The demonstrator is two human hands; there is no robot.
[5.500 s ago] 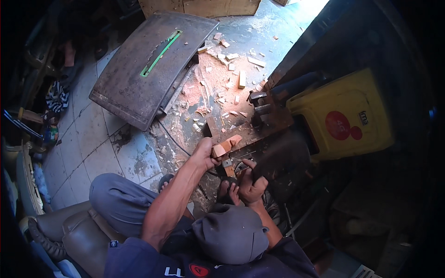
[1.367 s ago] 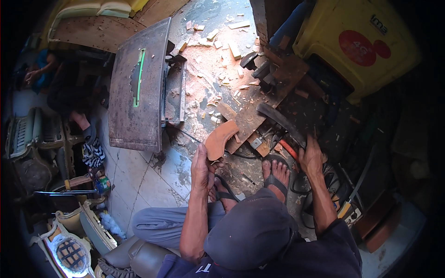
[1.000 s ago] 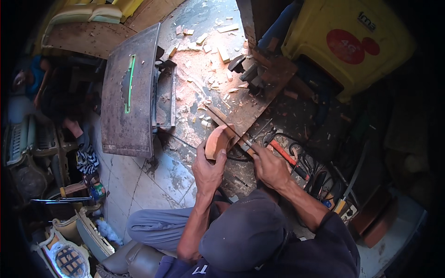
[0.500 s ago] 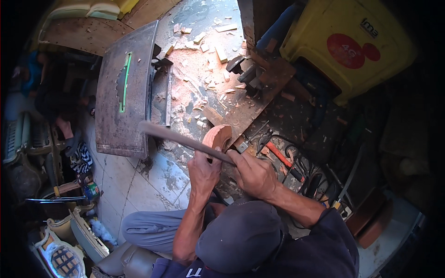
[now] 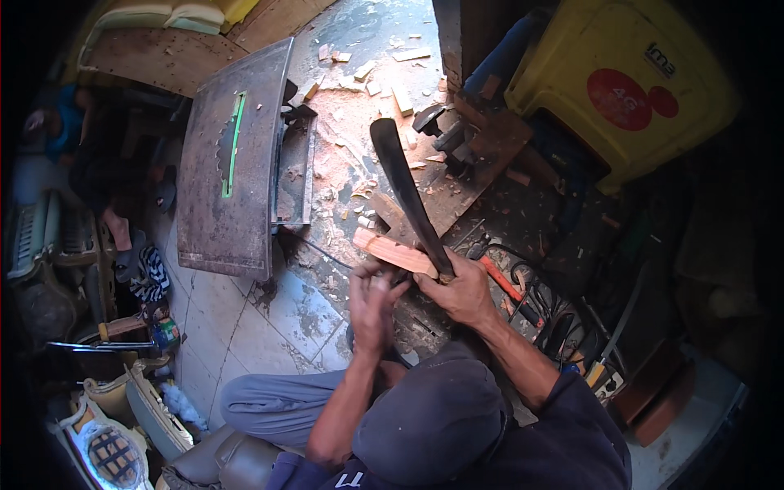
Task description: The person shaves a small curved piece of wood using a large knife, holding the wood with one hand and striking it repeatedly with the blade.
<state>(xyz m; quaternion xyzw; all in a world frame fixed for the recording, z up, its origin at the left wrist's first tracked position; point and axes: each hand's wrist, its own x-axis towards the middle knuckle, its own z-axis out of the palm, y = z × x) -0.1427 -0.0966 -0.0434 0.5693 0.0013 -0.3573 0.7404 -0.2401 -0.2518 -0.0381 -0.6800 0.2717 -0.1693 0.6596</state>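
A long dark tool (image 5: 406,188), flat with a rounded end, points up and away from my right hand (image 5: 465,290); I cannot make out whether it is a blade or a rasp. That hand is closed around its near end and also grips a reddish wooden piece (image 5: 394,251), its thumb pressed on the wood. The piece lies across the tool, with its pale sawn side showing. Just below the wood is my left hand (image 5: 371,306), slightly blurred, its fingers loosely bent and apart with nothing seen in them.
A table saw (image 5: 220,163) with a toothed blade stands at the left. Wood offcuts (image 5: 402,100) and sawdust cover the floor ahead. A wooden board (image 5: 482,184), an orange-handled hammer (image 5: 502,278) and cables (image 5: 531,286) lie right. A yellow plastic chair (image 5: 563,82) stands far right; a person (image 5: 98,155) sits far left.
My left hand has let go of the wooden piece and dropped slightly. The tool has swung from pointing left to pointing away. The wood has turned and is now in my right hand with the tool.
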